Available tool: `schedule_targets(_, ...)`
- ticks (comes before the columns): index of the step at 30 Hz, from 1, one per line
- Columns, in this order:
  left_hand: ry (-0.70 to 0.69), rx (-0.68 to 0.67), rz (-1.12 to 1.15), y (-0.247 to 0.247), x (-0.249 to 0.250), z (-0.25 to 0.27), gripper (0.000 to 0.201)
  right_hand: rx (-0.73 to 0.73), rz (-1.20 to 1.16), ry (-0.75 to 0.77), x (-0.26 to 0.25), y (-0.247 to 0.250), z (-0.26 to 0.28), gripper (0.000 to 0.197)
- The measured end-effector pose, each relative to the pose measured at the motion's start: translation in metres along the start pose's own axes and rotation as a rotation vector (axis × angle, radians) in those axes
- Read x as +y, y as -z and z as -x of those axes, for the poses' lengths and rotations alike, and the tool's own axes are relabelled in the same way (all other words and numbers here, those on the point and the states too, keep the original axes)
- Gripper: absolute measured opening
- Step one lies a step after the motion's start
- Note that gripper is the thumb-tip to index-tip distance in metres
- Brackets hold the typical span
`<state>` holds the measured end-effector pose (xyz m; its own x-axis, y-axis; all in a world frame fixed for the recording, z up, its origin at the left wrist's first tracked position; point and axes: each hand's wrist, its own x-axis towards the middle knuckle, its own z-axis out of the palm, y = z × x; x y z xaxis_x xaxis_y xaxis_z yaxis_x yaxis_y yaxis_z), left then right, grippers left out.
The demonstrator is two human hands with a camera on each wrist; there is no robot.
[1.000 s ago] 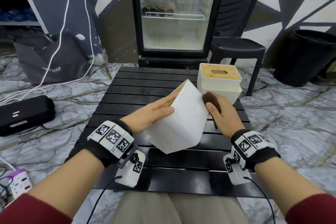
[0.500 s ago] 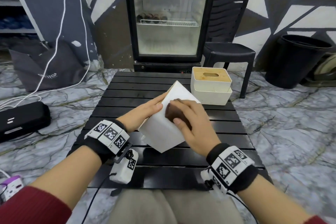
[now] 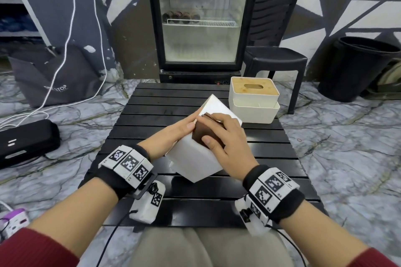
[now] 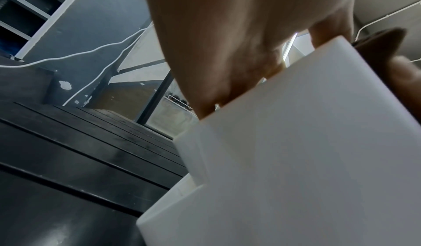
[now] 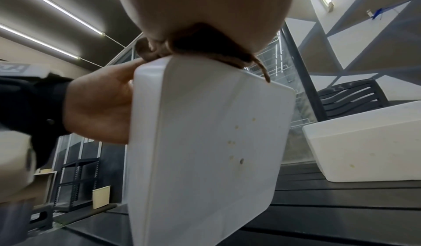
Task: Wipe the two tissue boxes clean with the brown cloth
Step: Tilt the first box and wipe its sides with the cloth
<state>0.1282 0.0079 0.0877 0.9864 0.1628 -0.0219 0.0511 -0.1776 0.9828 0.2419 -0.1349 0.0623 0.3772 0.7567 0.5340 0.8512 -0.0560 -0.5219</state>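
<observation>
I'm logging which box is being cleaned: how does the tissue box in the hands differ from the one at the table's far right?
The held tissue box is tipped on edge, steadied by the left hand; the far tissue box stands upright, untouched. The right hand presses the brown cloth on the held one; nothing touches the far one. Only the far one's slotted lid faces up. Both are white.

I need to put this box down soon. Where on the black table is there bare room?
Bare slats lie left of the tilted white tissue box, toward the black slatted table's far-left corner. The far-right corner is crowded by the wooden-lidded tissue box.
</observation>
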Motion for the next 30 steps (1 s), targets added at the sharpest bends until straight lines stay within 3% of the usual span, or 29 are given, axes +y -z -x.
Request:
schedule_targets(11, 0.022, -0.046, 0.057, 0.000, 0.001, -0.003, 0.056, 0.074, -0.016, -0.095, 0.032, 0.003, -0.034, 0.044)
schedule_targets(20, 0.047, -0.035, 0.074, 0.003, 0.002, -0.004, 0.057, 0.058, 0.034, -0.220, 0.054, 0.007, -0.060, 0.037)
schedule_targets(30, 0.043, -0.008, 0.082, 0.006, 0.000, -0.002, 0.054, 0.037, -0.101, -0.274, 0.080, 0.008, -0.048, 0.033)
